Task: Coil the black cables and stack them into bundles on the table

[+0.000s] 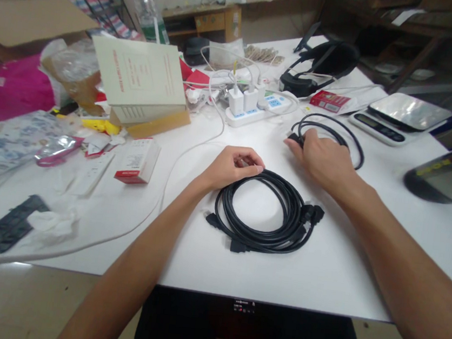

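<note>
Reaching both forearms across the table to two black cables.
Left hand curls, fingertips pinching the top of the big coil near the front edge; right hand, palm down, covers the small loop just behind, fingers closed on its plug.

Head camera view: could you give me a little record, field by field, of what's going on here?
Left hand: pinches the top of the large black cable coil
Right hand: lies on the small black cable loop; grip unclear
Surface: white table
Behind the hands: white power strip, digital scale
Left side: red-and-white box, cream booklet
</note>
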`<state>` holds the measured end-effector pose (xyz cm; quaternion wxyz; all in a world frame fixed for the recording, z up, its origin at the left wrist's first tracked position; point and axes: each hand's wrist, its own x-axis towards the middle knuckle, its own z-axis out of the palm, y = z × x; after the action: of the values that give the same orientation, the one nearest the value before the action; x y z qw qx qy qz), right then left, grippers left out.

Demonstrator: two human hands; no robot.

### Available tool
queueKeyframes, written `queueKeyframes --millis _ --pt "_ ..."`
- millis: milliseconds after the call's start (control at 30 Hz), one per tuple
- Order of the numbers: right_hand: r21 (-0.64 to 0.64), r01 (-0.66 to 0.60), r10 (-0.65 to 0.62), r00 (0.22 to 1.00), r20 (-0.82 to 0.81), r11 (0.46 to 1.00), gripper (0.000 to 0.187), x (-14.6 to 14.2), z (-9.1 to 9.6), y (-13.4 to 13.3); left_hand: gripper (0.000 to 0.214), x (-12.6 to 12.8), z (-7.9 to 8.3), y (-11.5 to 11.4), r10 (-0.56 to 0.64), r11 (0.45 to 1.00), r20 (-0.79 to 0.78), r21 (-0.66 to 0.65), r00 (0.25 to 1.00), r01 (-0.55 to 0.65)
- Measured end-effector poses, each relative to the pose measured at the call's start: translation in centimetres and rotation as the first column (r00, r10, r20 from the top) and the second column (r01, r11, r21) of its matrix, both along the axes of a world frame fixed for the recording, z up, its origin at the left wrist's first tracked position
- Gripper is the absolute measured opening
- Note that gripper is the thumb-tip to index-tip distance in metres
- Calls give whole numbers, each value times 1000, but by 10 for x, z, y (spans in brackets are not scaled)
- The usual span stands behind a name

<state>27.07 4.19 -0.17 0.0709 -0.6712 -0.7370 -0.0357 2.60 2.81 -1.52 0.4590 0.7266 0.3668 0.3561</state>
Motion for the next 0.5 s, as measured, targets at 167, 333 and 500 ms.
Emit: queueKeyframes --millis 167,333,500 --pt "58 13 -1 978 -209 998 70 -2 -1 3 31 2 -4 0 5 1000 34 -8 999 -5" --pt "281 -138 263 840 -474 950 62 -3 -11 6 42 -1 -7 6 35 996 197 -88 980 -18" --pt "311 -349 460 771 -441 884 46 -17 -7 -7 57 -3 -3 9 69 986 256 -162 964 -27"
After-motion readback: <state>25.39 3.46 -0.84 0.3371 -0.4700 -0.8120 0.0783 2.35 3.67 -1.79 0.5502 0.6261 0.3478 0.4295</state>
